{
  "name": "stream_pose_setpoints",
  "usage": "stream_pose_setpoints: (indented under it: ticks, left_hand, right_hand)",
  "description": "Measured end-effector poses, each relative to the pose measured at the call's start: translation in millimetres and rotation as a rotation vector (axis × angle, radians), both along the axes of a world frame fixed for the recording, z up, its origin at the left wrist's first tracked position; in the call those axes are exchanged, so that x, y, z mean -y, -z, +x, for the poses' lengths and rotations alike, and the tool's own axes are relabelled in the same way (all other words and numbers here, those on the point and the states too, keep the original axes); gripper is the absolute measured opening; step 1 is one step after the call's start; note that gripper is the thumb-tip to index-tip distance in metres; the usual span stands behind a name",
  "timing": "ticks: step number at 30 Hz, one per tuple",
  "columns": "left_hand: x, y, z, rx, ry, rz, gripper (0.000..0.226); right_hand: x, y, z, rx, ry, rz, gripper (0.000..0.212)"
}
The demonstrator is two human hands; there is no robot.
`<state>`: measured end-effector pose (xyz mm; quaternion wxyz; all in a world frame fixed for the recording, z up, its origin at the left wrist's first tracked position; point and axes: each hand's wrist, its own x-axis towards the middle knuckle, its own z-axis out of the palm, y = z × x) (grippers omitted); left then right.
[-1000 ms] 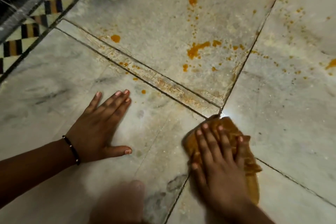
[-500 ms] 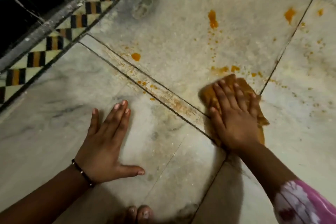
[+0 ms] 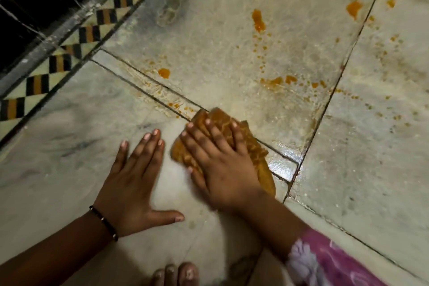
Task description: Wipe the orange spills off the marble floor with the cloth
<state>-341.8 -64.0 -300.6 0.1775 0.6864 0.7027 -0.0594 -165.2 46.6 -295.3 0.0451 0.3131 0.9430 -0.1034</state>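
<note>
The right hand [image 3: 222,165] has slid the cloth [image 3: 260,153] back and to the left since half a second ago. Then it was up by the orange spills [image 3: 277,81] in the middle of the marble floor [image 3: 209,37]. Now the cloth sits on the dark line between 2 slabs, just beside the left hand [image 3: 133,179]. The floor to its right looks wet and shiny. Many orange spots are still there, so I think the job is far from done. The right hand lies flat and open on the cloth, fingers [image 3: 213,132] spread, pressing down. The left hand is open too, flat on the bare floor, holding nothing
</note>
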Motion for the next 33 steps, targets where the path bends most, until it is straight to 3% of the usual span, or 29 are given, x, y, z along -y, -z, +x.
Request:
stream_pose_setpoints:
  ticks: [5,10,15,20,22,26,30,33]
  left_hand:
    - [-1,-3,1,0.023,-0.01,-0.002,0.131]
    - [-3,-2,0,0.046,-0.016,-0.01,0.131]
    - [-1,-1,1,0.005,-0.001,-0.02,0.13]
    - [0,-1,0,-0.021,0.001,-0.029,0.127]
    - [0,-1,0,-0.018,-0.004,-0.014,0.127]
    - [0,-1,0,0.016,-0.022,-0.009,0.13]
    - [0,-1,1,0.029,-0.032,0.002,0.13]
    - [1,-2,1,0.025,-0.039,0.015,0.13]
  right_hand:
    - [-72,-7,64,0.094,0.355,0.0,0.064]
    - [0,-11,137,0.128,0.674,0.006,0.067]
    - [65,-5,72,0.083,0.441,-0.008,0.061]
    - [16,-6,-4,-0.028,0.085,-0.059,0.06]
    - [-33,-9,0,0.011,0.133,-0.063,0.061]
    - [-95,-11,66,0.103,0.474,-0.027,0.067]
    - [-36,-6,105,0.134,0.591,0.043,0.069]
    - [25,-3,72,0.074,0.479,0.046,0.066]
